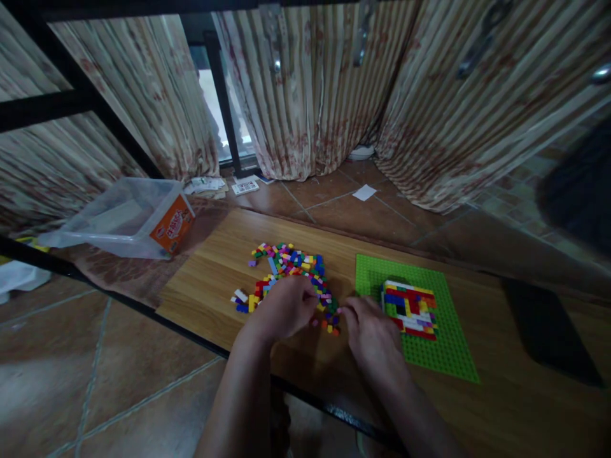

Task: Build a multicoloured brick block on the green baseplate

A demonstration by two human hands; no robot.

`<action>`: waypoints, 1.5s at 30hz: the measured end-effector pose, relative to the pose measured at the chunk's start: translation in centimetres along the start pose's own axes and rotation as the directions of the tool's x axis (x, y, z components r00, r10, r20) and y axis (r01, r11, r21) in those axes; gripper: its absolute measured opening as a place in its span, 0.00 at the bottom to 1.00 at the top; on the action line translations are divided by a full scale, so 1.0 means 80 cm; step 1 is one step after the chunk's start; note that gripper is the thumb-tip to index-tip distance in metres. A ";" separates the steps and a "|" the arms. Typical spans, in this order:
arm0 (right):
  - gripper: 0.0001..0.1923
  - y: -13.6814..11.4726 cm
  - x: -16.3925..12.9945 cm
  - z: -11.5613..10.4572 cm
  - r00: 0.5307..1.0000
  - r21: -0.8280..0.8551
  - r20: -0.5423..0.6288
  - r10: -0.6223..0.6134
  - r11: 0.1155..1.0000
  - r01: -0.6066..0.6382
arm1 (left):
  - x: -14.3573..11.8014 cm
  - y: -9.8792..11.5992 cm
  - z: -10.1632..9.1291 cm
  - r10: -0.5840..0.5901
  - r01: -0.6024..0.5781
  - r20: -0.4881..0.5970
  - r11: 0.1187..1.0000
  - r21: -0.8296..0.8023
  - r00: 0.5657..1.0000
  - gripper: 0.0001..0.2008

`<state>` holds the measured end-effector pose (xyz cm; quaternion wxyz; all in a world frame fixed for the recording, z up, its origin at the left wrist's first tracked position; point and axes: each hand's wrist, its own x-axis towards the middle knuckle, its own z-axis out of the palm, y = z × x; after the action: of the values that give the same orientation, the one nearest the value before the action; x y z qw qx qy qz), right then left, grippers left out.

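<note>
Multicoloured toy bricks (pixel 296 259) lie in a loose heap on the wooden table, left of centre. Over the heap's near edge is my left hand (pixel 292 308), its fingers curled in; what they hold, if anything, is hidden. My right hand (pixel 375 334) reaches to the heap's right edge with thumb and fingertips close together, by a few small loose bricks (pixel 330 327). Anything pinched there is too small to name. Just right of that hand, a built block of stacked bricks (pixel 413 308) in red, white, blue and yellow sits on a green baseplate (pixel 449 356).
A clear plastic bin (pixel 119 238) with an orange label stands beyond the table's left end. A dark flat object (pixel 548 331) lies on the table (pixel 205 273) at the right. Striped curtains (pixel 305 95) hang behind, and dark metal bars (pixel 42 114) cross the upper left.
</note>
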<state>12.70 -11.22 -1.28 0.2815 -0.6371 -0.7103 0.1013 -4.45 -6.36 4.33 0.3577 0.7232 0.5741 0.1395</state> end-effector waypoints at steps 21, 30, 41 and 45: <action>0.10 -0.004 0.006 -0.009 0.997 0.260 0.050 -0.054 0.965 0.040 | 0.079 -0.044 -0.014 -0.036 0.151 -0.361 0.943 0.296 0.932 0.21; 0.11 -0.008 0.007 -0.020 0.999 0.321 0.031 -0.030 0.947 0.019 | 0.065 -0.039 -0.020 -0.083 0.214 -0.458 0.946 0.242 0.885 0.14; 0.16 -0.007 0.022 -0.029 0.921 0.770 0.147 0.359 0.543 -0.335 | 0.013 0.025 0.035 0.109 -0.155 -0.115 0.812 -0.563 0.987 0.06; 0.14 -0.008 0.025 -0.030 0.898 0.839 0.193 0.396 0.407 -0.360 | 0.016 0.030 0.042 0.121 -0.141 -0.075 0.764 -0.630 0.990 0.07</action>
<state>13.35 -9.93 1.55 0.5418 -0.5568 -0.3966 0.4890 -0.24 -6.59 3.30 0.5611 0.5965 0.4471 0.3599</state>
